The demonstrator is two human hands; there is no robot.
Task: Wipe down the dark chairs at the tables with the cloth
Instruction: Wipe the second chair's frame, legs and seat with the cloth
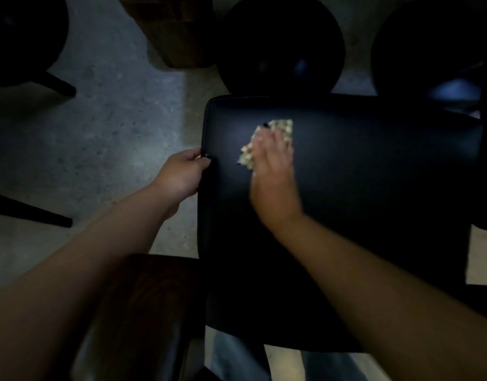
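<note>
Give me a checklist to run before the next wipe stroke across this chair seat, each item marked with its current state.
1. Cloth flat under the right hand: ok.
2. Left hand gripping the seat edge to steady the chair seat: ok.
3. Seat free of objects in the stroke path: ok.
4. Cloth damp or clean enough: cannot tell.
5. Dirt left on the seat: cannot tell, too dark.

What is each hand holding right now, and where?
Left hand grips the black padded chair seat at its left edge; right hand presses the pale patterned cloth flat.
</note>
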